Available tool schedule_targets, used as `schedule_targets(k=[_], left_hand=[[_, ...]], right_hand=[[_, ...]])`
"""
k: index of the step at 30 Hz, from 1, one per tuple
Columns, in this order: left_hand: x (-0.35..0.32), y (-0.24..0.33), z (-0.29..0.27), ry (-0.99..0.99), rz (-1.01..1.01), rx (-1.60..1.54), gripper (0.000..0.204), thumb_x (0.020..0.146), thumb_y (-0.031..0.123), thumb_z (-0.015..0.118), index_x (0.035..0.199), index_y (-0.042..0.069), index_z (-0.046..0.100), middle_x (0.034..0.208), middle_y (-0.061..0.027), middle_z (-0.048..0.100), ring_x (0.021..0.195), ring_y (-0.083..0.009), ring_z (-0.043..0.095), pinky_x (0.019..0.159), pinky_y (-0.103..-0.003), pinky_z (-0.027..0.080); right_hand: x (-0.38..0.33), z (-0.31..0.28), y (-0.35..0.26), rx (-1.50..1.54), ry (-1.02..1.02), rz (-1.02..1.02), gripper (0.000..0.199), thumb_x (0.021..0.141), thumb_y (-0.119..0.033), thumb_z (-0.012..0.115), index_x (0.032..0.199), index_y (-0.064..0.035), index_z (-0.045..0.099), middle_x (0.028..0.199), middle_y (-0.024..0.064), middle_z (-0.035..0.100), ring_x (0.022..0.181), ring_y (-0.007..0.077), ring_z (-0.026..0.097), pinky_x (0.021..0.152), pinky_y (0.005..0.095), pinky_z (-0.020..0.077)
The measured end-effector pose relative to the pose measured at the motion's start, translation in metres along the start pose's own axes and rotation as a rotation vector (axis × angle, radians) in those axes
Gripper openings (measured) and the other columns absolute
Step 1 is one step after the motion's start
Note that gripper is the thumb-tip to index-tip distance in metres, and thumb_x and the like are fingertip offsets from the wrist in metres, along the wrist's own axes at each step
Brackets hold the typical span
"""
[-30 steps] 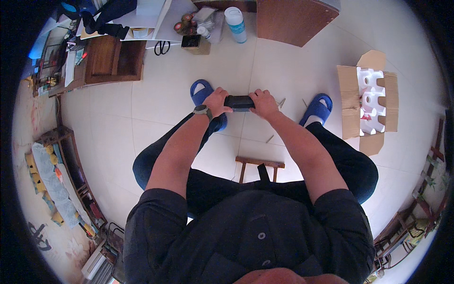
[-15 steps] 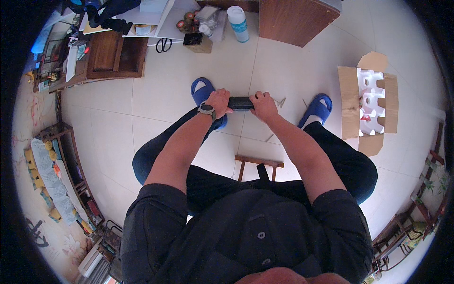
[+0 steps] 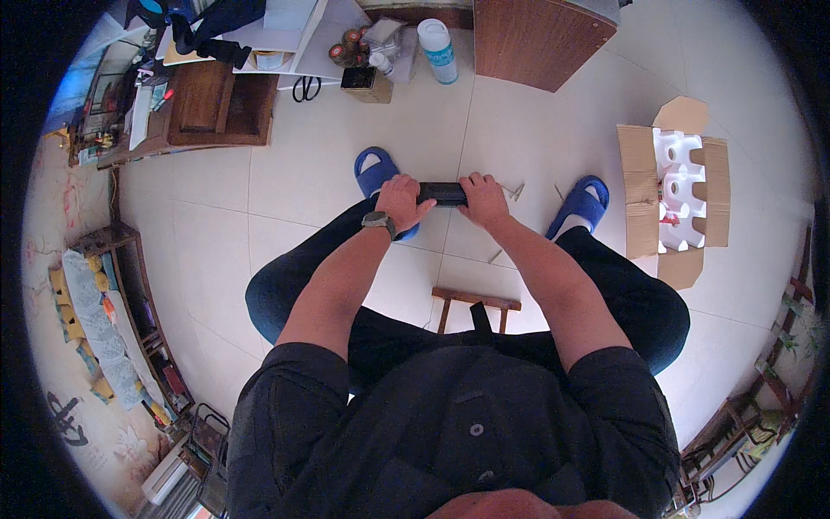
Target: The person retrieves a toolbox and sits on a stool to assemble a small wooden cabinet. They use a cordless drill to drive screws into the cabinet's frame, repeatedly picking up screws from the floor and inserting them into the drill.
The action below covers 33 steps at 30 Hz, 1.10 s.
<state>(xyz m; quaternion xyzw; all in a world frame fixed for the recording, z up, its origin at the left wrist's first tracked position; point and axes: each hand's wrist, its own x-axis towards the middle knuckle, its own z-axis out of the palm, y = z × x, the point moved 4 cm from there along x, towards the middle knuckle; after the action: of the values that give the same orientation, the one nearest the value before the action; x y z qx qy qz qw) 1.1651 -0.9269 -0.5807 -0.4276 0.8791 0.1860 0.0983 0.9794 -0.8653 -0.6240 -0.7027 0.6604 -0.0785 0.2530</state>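
I hold a short black bar-shaped object (image 3: 443, 192) level in front of me, between my knees. My left hand (image 3: 402, 200) grips its left end, with a dark watch on that wrist. Its right end sits inside my right hand (image 3: 483, 199), fingers wrapped over it. Only the middle of the object shows between the two fists. I am seated, with blue slippers (image 3: 374, 172) on my feet on the pale tiled floor.
An open cardboard box (image 3: 638, 195) with white foam packing lies at the right. A few screws or nails (image 3: 517, 189) lie near my right hand. A wooden stool (image 3: 475, 302) is under me. Wooden cabinet (image 3: 536, 39), low wooden table (image 3: 216, 108), bottle (image 3: 437, 39), scissors (image 3: 303, 86) at the back.
Both hands stay closed on the black object; it sits slightly lower and closer to me in the picture as my head tilts a little.
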Motion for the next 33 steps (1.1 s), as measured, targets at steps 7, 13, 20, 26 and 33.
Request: schedule_targets(k=[7,13,20,26,33], left_hand=[[0.028,0.013,0.046,-0.231,0.264,-0.123,0.034,0.082,0.031,0.073,0.103,0.004,0.069,0.121,-0.0128,0.059,0.117,-0.0353,0.054,0.104,-0.045,0.042],[0.033,0.018,0.077,-0.156,0.311,-0.265,0.031,0.080,0.026,0.075,0.100,0.002,0.070,0.121,-0.0131,0.061,0.117,-0.0337,0.054,0.103,-0.043,0.045],[0.058,0.035,0.068,0.012,0.283,0.030,0.030,0.080,0.028,0.074,0.100,0.006,0.070,0.111,-0.0068,0.066,0.118,-0.0288,0.056,0.095,-0.045,0.048],[0.067,0.044,0.076,-0.107,0.205,0.132,0.033,0.076,0.037,0.076,0.094,0.009,0.074,0.105,-0.0018,0.068,0.124,-0.0259,0.048,0.093,-0.046,0.043],[0.064,0.056,0.104,-0.072,0.283,0.211,0.031,0.074,0.036,0.076,0.090,0.009,0.075,0.099,-0.0007,0.067,0.122,-0.0272,0.046,0.098,-0.046,0.036]], right_hand=[[-0.023,0.016,0.023,0.293,0.173,-0.003,0.071,0.059,-0.024,0.087,0.119,-0.0062,0.054,0.120,0.0154,0.053,0.116,0.0367,0.051,0.097,0.0446,0.0451],[-0.037,0.023,0.038,0.575,0.131,0.137,0.073,0.063,-0.012,0.086,0.124,-0.0051,0.046,0.126,0.0179,0.048,0.121,0.0392,0.048,0.106,0.0439,0.0419],[-0.011,0.019,0.064,0.466,0.388,-0.015,0.076,0.061,-0.009,0.086,0.126,-0.0051,0.046,0.138,0.0191,0.043,0.135,0.0399,0.038,0.114,0.0405,0.0358],[-0.006,0.031,0.069,0.558,0.225,0.261,0.096,0.065,-0.003,0.084,0.144,-0.0065,0.031,0.151,0.0197,0.028,0.134,0.0408,0.039,0.114,0.0415,0.0363],[-0.036,0.082,0.096,0.648,0.250,0.449,0.106,0.069,-0.005,0.080,0.154,-0.0076,0.016,0.144,0.0202,0.041,0.130,0.0355,0.047,0.108,0.0394,0.0422]])
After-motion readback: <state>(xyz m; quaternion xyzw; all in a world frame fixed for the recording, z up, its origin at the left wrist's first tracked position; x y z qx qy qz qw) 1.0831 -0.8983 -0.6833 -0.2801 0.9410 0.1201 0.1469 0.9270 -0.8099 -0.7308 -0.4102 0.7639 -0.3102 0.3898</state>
